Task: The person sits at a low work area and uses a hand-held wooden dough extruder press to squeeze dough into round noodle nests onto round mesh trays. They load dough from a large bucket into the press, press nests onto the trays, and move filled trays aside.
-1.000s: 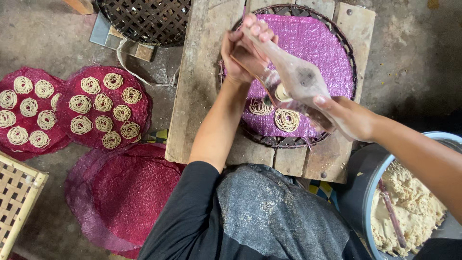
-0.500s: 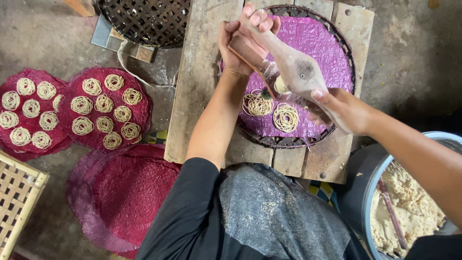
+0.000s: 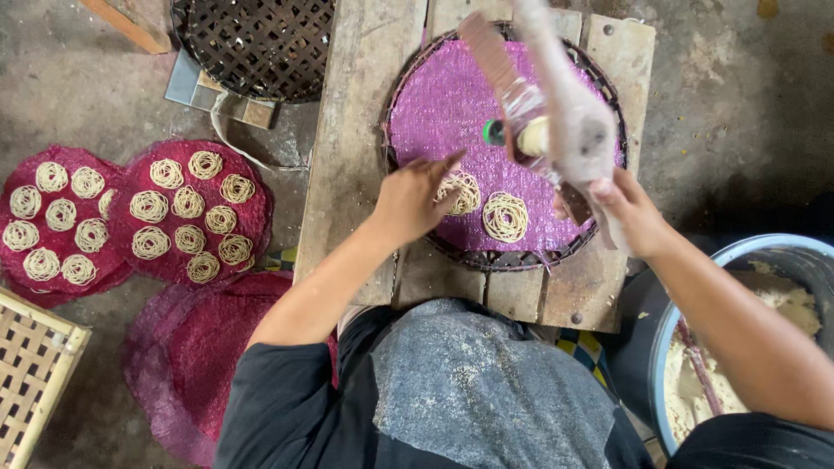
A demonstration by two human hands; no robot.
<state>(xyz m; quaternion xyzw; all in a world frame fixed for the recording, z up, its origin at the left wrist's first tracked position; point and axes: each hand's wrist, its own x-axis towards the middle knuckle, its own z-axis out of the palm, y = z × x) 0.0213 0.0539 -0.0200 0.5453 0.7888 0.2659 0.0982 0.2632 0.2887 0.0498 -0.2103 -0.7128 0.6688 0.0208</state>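
Note:
My right hand grips the lower end of a long wooden noodle press wrapped in a pale cloth, held above a round basket tray lined with purple mesh. Two coiled noodle nests lie on the mesh near its front edge. My left hand has let go of the press and reaches down with fingers apart to the left nest, touching its edge. The tray rests on a worn wooden board.
Left on the concrete floor lie red mesh mats carrying several noodle nests, with another bare red mat below. A dark woven basket sits at the top, a bamboo rack bottom left, and a dough bowl at right.
My left hand left the top of the press and dropped to the noodle nest on the mesh. The press swung up and to the right, held by my right hand alone.

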